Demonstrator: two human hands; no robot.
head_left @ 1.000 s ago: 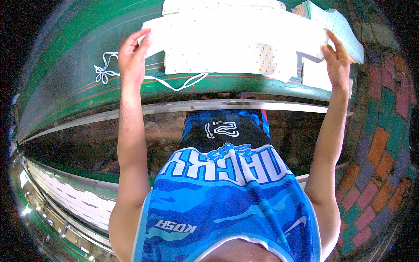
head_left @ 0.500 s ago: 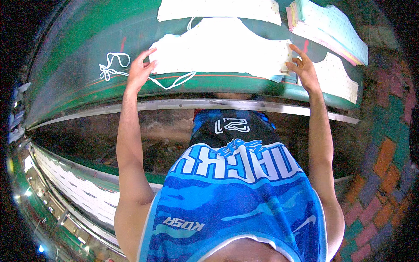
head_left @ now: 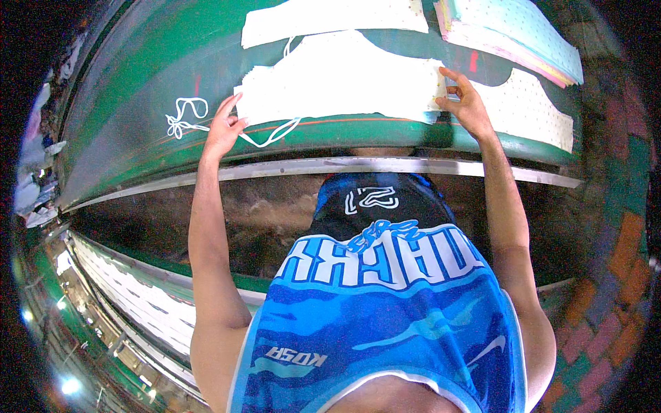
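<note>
A stack of white cut fabric pieces (head_left: pixel 337 82) with a curved upper edge lies on the green table (head_left: pixel 138 138) in front of me. My left hand (head_left: pixel 224 129) grips its left end, thumb and fingers against the edge. At the right end, my right hand (head_left: pixel 467 110) has its fingers bent round the stack's corner. A white cord (head_left: pixel 186 117) lies looped beside my left hand and runs along the stack's near edge. Just right of my right hand is another pale fabric piece (head_left: pixel 533 110) with small dots.
Another stack of white fabric (head_left: pixel 330 19) lies farther back. At the far right is a thick pile of pastel fabric pieces (head_left: pixel 513 38). A metal rail (head_left: pixel 330 165) runs along the table's near side. Behind me to the left stands another table with white fabric (head_left: pixel 138 296).
Both hands have shifted the stack slightly left, and more of the dotted piece at right now shows. The whole view has also moved a little.
</note>
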